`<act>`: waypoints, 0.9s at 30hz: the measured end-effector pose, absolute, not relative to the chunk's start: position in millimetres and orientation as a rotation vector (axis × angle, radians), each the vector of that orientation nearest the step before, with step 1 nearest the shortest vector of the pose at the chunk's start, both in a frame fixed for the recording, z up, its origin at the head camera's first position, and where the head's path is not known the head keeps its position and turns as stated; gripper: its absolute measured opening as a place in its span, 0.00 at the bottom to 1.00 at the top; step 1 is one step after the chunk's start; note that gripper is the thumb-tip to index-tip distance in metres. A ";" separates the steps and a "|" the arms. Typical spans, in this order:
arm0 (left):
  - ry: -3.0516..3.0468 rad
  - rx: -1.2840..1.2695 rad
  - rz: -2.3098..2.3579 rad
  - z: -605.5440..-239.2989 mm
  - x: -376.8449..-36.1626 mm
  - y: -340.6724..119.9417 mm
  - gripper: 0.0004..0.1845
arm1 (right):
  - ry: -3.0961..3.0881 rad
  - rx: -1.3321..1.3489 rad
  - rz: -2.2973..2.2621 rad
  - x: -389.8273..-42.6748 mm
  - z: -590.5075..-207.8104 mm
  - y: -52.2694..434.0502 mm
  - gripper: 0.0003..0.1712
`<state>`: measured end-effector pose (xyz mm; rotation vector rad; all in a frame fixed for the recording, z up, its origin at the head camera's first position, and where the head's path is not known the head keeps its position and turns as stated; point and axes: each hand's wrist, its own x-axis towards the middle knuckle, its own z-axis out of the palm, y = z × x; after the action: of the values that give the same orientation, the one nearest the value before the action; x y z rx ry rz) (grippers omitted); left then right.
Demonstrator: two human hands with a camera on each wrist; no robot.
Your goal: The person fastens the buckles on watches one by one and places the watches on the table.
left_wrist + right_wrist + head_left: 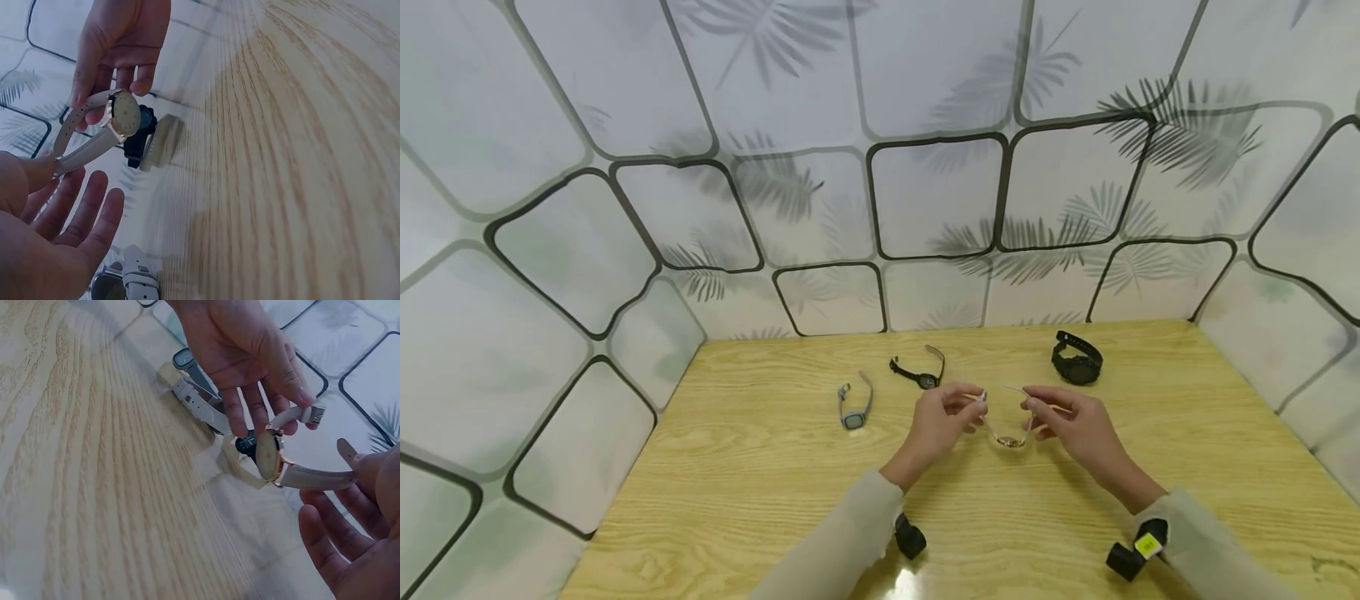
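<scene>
So we've got three spare watches sitting on the bench (760,467). Going left to right, there's a grey watch (854,406) off to the left, a slim black watch (919,370) behind the hands, and a chunky black watch (1077,360) further right. None of them are touching each other.

In the middle we're holding the white-strap watch (1009,427) up above the wood, strung between both hands. Our left hand (938,423) pinches the buckle end of the strap with thumb and fingertip, and the other fingers look loose and spread in the left wrist view. Our right hand (1078,425) pinches the other strap end the same way, with the remaining fingers relaxed. The gold-rimmed dial (125,113) just hangs in the sag between them.

What worries us is that both grips are light pinches right at the strap tips. If one slips, the case probably swings down and smacks the bench face-first. A twist in the strap could also fight the buckle (316,414). And the slim black watch is near enough to get bumped if a hand drifts forward.
</scene>
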<state>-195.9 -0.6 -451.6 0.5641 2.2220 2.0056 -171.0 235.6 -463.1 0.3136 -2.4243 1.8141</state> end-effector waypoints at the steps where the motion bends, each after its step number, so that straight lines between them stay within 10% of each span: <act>1: 2.224 0.557 1.997 -452.1 -195.8 -0.8 0.12 | -2.440 0.301 1.827 -170.8 -462.9 235.8 0.23; 27: 2.152 0.500 1.982 -457.5 -198.3 0.7 0.10 | -2.485 0.414 1.937 -163.5 -464.4 235.7 0.23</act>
<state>-198.3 0.7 -457.5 0.4997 2.1522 1.9824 -163.5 235.7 -464.4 0.4138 -2.4854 1.9367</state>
